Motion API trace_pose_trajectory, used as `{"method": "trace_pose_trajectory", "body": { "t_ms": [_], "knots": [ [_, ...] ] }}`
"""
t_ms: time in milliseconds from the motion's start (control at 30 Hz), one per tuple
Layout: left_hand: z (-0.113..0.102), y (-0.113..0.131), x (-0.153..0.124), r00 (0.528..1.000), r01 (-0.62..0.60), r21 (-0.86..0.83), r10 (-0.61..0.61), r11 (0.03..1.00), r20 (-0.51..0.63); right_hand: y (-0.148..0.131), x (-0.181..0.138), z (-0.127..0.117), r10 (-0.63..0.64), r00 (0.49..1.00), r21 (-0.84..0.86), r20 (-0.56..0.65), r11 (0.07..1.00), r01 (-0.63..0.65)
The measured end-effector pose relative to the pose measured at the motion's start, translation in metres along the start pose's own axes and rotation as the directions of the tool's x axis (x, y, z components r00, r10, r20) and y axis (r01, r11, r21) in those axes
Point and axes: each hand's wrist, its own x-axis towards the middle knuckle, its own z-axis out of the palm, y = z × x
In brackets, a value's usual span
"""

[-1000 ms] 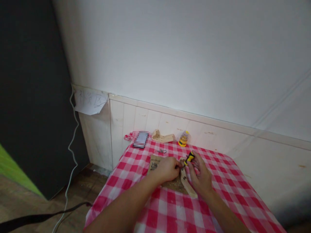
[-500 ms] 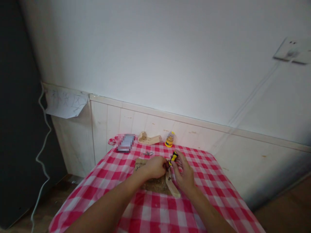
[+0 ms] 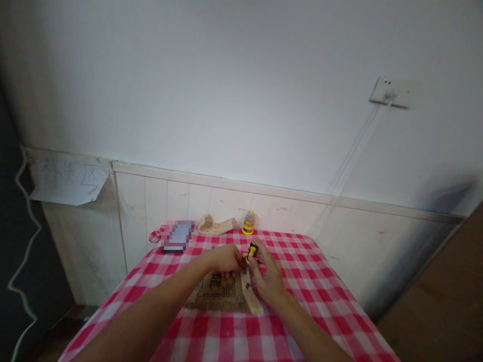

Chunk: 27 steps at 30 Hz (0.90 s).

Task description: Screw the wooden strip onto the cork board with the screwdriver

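My right hand is closed around the yellow and black handle of a screwdriver, which is tilted with its lower end toward a narrow wooden piece. That pale piece, with a dark mark or hole in it, lies along the right edge of a brown board with black printed lines. My left hand reaches over the board, its fingers pinched together at the piece's far end beside the screwdriver's lower end. Whatever is between those fingers is hidden, as is the screwdriver's tip.
At the back of the red-and-white checked tablecloth stand a small yellow-capped bottle and an angled wooden part. A phone-like device, partly pixelated, lies at the back left. Behind the table is a panelled wall.
The camera view has turned, so the table and wall things sit further left and lower. Both hands keep about the same place at the wooden piece, with the screwdriver still held.
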Motion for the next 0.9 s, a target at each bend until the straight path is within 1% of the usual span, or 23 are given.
{"method": "trace_pose_trajectory", "body": {
  "t_ms": [100,167,233,267,333,467,600,733,900],
  "knots": [
    [0.011,-0.008,0.000,0.992,-0.047,-0.010,0.045,0.999,-0.120,0.002,0.000,0.000,-0.009,1.000,0.027,-0.011,1.000,0.010],
    [0.023,-0.015,0.001,0.974,-0.090,-0.010,0.086,0.996,-0.208,0.002,0.000,0.000,-0.006,1.000,0.031,-0.021,0.999,0.006],
    [0.034,-0.021,0.000,0.927,-0.140,-0.020,0.125,0.990,-0.354,0.002,0.001,0.000,0.008,1.000,0.023,-0.022,1.000,-0.008],
    [0.038,-0.024,0.000,0.905,-0.154,-0.011,0.137,0.988,-0.403,0.002,0.001,0.000,0.014,1.000,0.018,-0.019,1.000,-0.014],
    [0.043,-0.027,-0.002,0.889,-0.185,0.012,0.173,0.983,-0.424,0.001,0.002,-0.001,0.024,1.000,0.011,-0.019,1.000,-0.024],
    [0.045,-0.028,-0.005,0.883,-0.209,0.022,0.198,0.978,-0.426,0.002,0.005,-0.001,0.031,0.998,-0.010,-0.050,0.999,-0.032],
    [0.045,-0.025,-0.008,0.871,-0.214,0.050,0.214,0.975,-0.442,0.001,0.005,-0.001,-0.003,0.997,-0.028,-0.082,1.000,0.000],
    [0.045,-0.022,-0.012,0.871,-0.211,0.079,0.224,0.974,-0.437,-0.004,0.002,-0.001,-0.004,0.999,-0.021,-0.042,1.000,0.003],
    [0.044,-0.019,-0.014,0.880,-0.204,0.107,0.231,0.973,-0.416,-0.010,-0.003,-0.001,-0.077,0.997,-0.073,-0.001,0.994,0.077]
  ]
}}
